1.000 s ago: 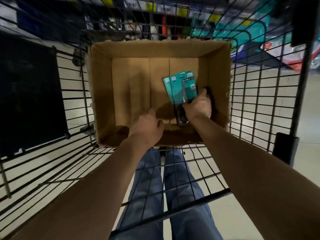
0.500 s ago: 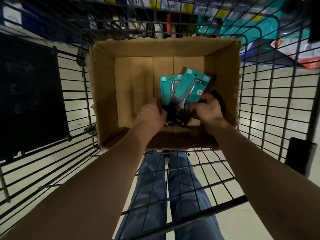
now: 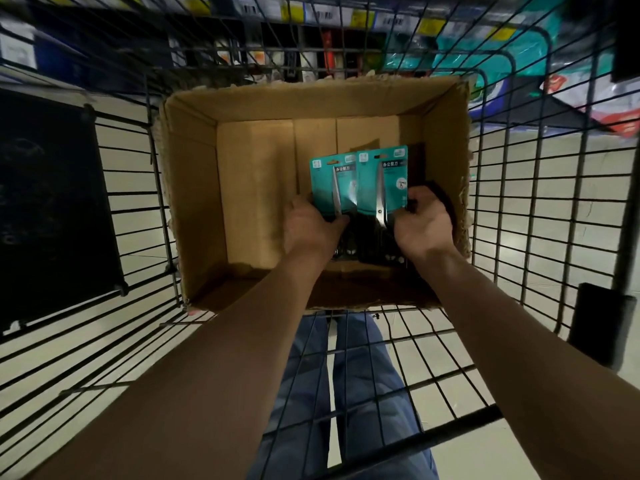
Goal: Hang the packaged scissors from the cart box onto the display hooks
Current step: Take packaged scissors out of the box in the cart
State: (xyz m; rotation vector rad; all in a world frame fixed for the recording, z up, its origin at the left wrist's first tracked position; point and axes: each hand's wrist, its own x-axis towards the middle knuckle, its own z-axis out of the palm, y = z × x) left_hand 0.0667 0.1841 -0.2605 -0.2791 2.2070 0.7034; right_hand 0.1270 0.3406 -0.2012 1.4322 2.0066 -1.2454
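An open cardboard box (image 3: 194, 188) sits inside the wire cart. Both my hands are down in it. My left hand (image 3: 310, 228) grips a teal scissors pack (image 3: 329, 183) by its lower part. A second teal scissors pack (image 3: 388, 178) is held upright in my right hand (image 3: 424, 228), side by side with the first and slightly overlapping it. The black scissor handles show between my hands. A dark object lies behind my right hand against the box's right wall.
The wire cart (image 3: 540, 209) surrounds the box, with a black panel (image 3: 48, 209) on its left side. Store shelves with price tags (image 3: 363, 19) and teal goods (image 3: 485, 53) stand beyond the cart. My legs in jeans (image 3: 346, 393) show through the cart floor.
My left hand has reached in and taken hold of one pack. The two packs, stacked and tilted before, are now spread side by side and upright, one in each hand.
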